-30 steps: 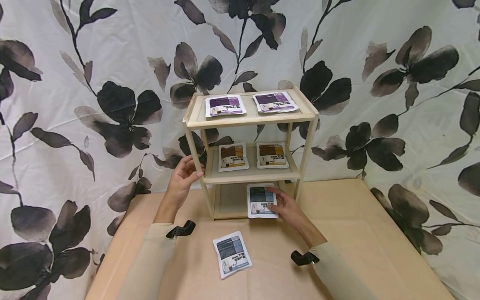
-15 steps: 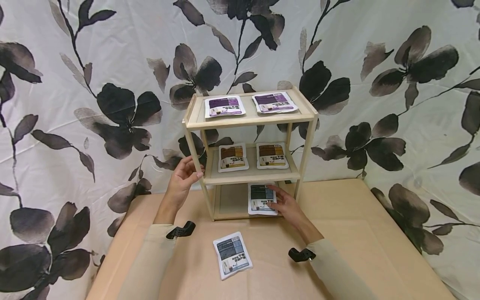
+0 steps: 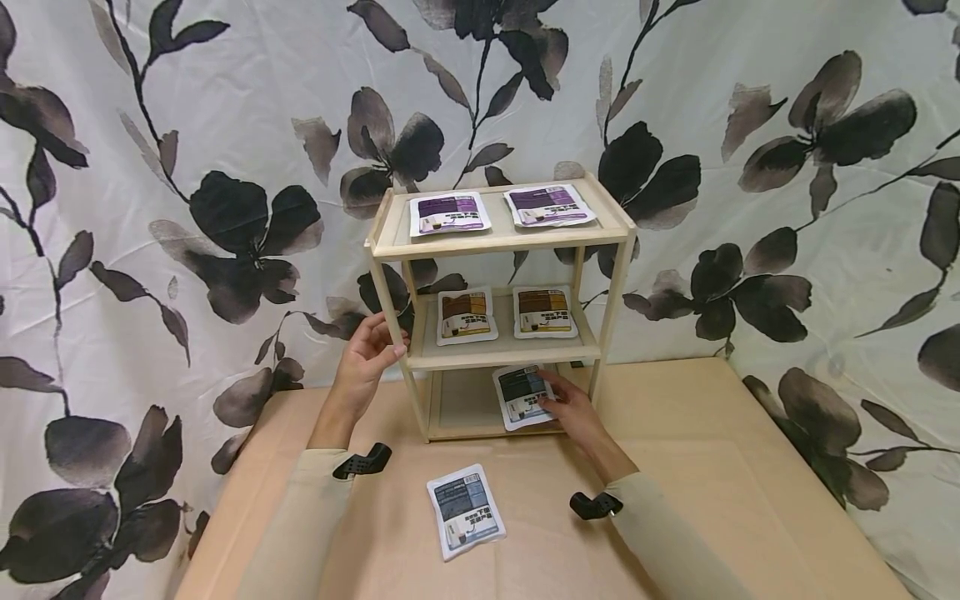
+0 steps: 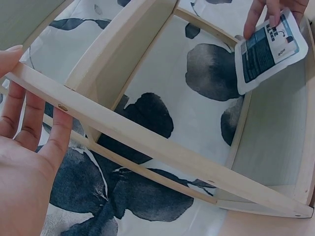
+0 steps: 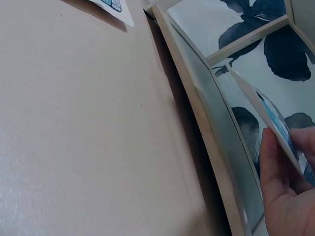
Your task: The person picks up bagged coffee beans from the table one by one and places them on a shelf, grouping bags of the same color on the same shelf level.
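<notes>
A light wooden three-tier rack stands on the table. My left hand grips its left front post, thumb on one side and fingers on the other. By one edge, my right hand pinches a white pouch with a dark blue-grey label between thumb and fingers. This pouch is tilted over the right part of the bottom shelf, and the right wrist view shows it raised at an angle above the shelf board. A matching blue-grey pouch lies on the table in front of the rack.
Two purple-labelled pouches lie on the top shelf, and two brown-and-yellow ones on the middle shelf. The middle shelf's front rail runs just above the right hand's pouch. Behind the rack hangs a floral cloth.
The pouch in my right hand has moved slightly back over the bottom shelf and turned, its top now leaning left. My left hand has stayed on the post.
</notes>
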A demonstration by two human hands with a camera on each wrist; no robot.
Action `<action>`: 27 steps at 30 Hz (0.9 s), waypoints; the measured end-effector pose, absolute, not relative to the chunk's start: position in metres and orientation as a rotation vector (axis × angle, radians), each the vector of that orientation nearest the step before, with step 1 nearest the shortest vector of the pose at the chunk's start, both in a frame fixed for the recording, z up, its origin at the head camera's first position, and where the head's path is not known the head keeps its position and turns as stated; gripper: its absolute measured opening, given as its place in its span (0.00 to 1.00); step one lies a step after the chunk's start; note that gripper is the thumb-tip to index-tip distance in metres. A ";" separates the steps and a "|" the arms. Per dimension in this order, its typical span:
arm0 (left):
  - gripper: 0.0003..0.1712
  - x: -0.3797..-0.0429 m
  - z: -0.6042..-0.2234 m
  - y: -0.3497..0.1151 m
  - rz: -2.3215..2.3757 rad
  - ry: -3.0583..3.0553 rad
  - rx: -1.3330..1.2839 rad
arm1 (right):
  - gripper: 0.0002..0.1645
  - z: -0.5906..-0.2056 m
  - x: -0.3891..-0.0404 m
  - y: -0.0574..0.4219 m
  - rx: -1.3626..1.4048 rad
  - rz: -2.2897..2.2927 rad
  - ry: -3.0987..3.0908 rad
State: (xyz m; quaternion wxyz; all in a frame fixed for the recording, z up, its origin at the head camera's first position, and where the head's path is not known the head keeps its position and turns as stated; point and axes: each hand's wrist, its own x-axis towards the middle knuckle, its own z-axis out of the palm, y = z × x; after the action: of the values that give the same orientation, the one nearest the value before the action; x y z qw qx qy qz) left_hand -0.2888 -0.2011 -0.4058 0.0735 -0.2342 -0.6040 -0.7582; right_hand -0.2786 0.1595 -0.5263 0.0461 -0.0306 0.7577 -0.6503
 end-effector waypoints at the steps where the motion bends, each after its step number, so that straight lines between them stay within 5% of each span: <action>1: 0.31 -0.289 -0.406 -0.201 -2.276 -1.813 -0.703 | 0.33 -0.526 -0.279 0.159 -0.084 -2.001 2.293; 27: 0.31 -0.288 -0.406 -0.201 -2.268 -1.817 -0.713 | 0.43 -0.529 -0.280 0.151 0.094 -1.949 2.412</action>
State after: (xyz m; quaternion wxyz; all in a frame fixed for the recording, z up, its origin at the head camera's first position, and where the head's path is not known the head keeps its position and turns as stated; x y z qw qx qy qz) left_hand -0.2880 -0.2010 -0.4056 0.0746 -0.2376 -0.6057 -0.7557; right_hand -0.2796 0.1506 -0.5285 0.0196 0.0304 0.7773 -0.6281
